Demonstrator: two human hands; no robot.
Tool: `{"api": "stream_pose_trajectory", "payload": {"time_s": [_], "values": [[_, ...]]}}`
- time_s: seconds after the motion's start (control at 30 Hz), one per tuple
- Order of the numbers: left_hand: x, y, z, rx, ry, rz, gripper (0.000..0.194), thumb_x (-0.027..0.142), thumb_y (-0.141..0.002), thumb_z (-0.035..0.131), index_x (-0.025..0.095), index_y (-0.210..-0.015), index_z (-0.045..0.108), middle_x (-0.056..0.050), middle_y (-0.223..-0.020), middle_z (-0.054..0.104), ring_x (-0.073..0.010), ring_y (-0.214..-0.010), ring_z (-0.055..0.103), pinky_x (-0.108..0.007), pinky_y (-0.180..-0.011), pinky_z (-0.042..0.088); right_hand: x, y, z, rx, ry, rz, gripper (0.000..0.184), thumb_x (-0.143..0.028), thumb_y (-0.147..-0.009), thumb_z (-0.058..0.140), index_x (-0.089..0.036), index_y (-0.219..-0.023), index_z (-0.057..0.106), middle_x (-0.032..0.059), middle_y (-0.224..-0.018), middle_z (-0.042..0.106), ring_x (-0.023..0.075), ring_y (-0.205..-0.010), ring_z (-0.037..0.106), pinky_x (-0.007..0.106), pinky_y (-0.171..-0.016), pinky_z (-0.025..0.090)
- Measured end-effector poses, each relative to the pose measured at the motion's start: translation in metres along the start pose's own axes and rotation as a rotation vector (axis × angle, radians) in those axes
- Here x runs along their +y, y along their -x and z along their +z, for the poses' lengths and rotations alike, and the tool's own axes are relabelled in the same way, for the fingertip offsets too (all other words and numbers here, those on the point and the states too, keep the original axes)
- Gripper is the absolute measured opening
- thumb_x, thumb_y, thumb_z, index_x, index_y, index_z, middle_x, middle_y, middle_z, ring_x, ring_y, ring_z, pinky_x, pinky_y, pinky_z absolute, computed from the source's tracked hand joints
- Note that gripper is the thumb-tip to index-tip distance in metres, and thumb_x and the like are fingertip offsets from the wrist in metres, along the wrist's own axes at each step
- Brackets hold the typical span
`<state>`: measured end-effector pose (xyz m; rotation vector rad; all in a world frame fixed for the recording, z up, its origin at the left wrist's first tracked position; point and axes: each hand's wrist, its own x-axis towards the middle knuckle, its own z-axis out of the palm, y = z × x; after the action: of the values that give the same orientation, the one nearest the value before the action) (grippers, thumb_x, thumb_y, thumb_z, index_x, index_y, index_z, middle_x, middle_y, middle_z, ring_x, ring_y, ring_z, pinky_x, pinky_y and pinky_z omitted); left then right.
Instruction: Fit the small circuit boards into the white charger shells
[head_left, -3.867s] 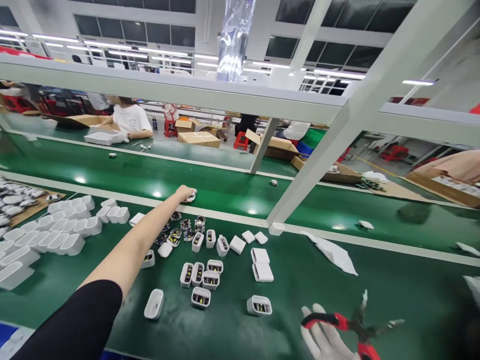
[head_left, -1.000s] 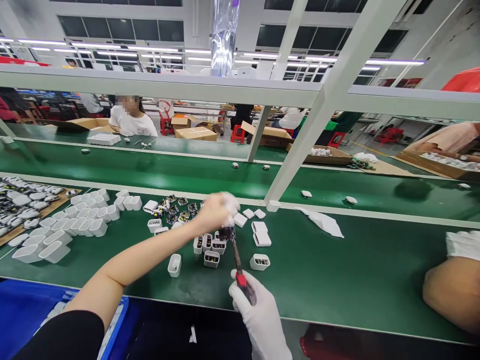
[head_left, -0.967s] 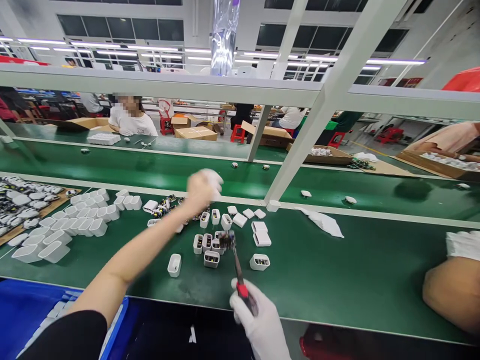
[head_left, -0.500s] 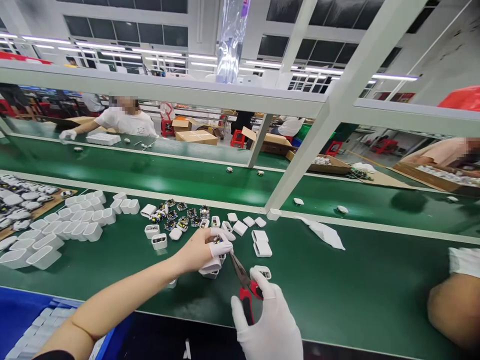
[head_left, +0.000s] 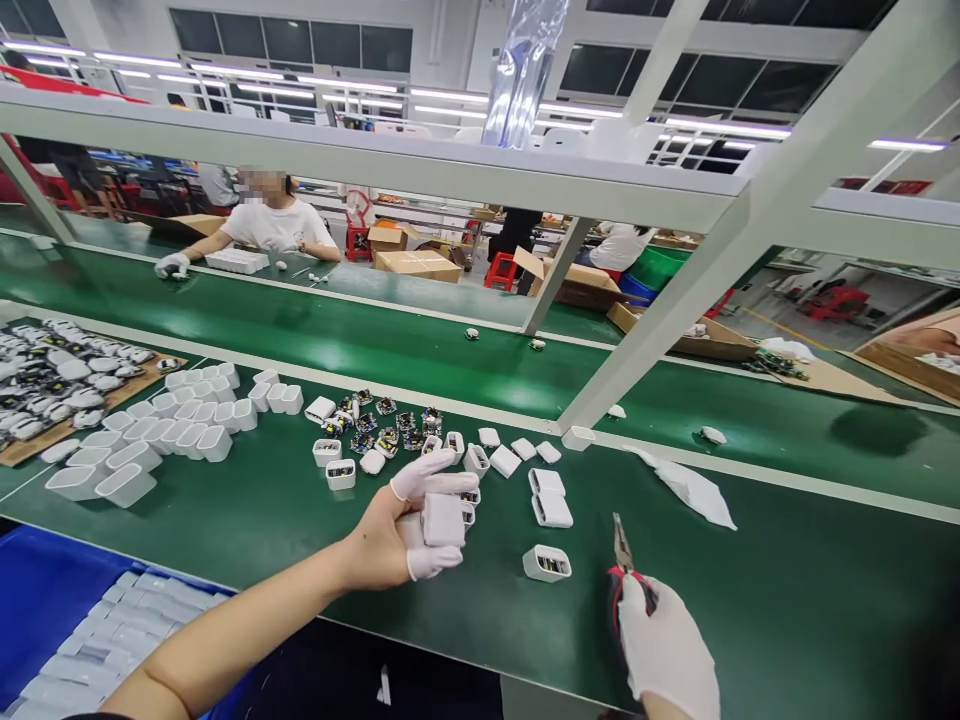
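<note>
My left hand (head_left: 401,530), with white covers on its fingers, holds a small white plastic case (head_left: 444,520) between thumb and fingers above the bench. My right hand (head_left: 667,640), in a white glove, grips red-handled needle-nose pliers (head_left: 621,550) off to the right, jaws pointing away from me. Between the hands stands an open white case (head_left: 547,563) with a circuit board inside. More filled cases are partly hidden behind my left fingers. Beyond them lie loose circuit boards (head_left: 386,440) and a pair of white cases (head_left: 551,510).
Rows of empty white housings (head_left: 172,435) stand at left, beside a cardboard sheet (head_left: 142,385) of white-capped boards. A blue bin (head_left: 45,560) holds pale parts below the bench edge. A slanted metal post (head_left: 645,320) rises by the conveyor (head_left: 375,350). A co-worker (head_left: 277,225) sits opposite.
My right hand has drawn the pliers away to the right, off the circuit board at my left fingers. My left hand has turned, showing the white case in its grasp.
</note>
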<state>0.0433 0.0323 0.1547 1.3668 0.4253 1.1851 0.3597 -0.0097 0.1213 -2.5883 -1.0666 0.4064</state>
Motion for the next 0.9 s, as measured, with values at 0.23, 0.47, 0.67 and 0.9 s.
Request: {"api": "stream_pose_trajectory", "payload": {"time_s": [0.23,0.47,0.67,0.9], "values": [[-0.004,0.004,0.006,-0.106,-0.008,0.001,0.100,0.017,-0.074,0.081,0.032,-0.153,0.020,-0.022,-0.140,0.053,-0.0278,-0.120,0.058,-0.036,-0.092,0.053,-0.033,0.033,0.001,0.185,-0.224,-0.121,0.049,-0.045,-0.087,0.048,-0.017,-0.124,0.063,0.0185,-0.136,0.054,0.0419,-0.124,0.048,0.060,-0.103,0.037],[0.000,0.004,0.016,-0.232,-0.131,-0.016,0.101,0.016,-0.073,0.081,0.027,-0.153,0.021,-0.018,-0.139,0.055,-0.0292,-0.130,0.052,-0.040,-0.106,0.045,-0.083,0.122,0.016,-0.747,-1.311,-0.460,0.061,-0.061,-0.070,0.075,-0.022,-0.116,0.065,0.0134,-0.112,0.071,0.0317,-0.102,0.066,0.044,-0.086,0.054],[0.003,0.008,0.014,-0.288,-0.320,0.003,0.090,0.018,-0.074,0.078,0.024,-0.150,0.030,-0.014,-0.137,0.058,-0.0269,-0.125,0.057,-0.038,-0.108,0.044,-0.091,0.121,0.022,-0.884,-1.445,-0.375,0.046,-0.047,-0.067,0.083,-0.025,-0.106,0.070,0.0079,-0.108,0.073,0.0294,-0.103,0.067,0.044,-0.092,0.052],[0.011,0.010,0.017,-0.056,-0.141,-0.154,0.035,0.028,-0.081,0.065,0.017,-0.114,0.069,-0.012,-0.127,0.065,-0.0284,-0.116,0.062,-0.039,-0.100,0.049,-0.085,0.121,0.026,-0.870,-1.472,-0.253,0.039,-0.042,-0.072,0.081,-0.023,-0.105,0.071,0.0021,-0.075,0.071,0.0156,-0.061,0.061,0.029,-0.061,0.051]]}}
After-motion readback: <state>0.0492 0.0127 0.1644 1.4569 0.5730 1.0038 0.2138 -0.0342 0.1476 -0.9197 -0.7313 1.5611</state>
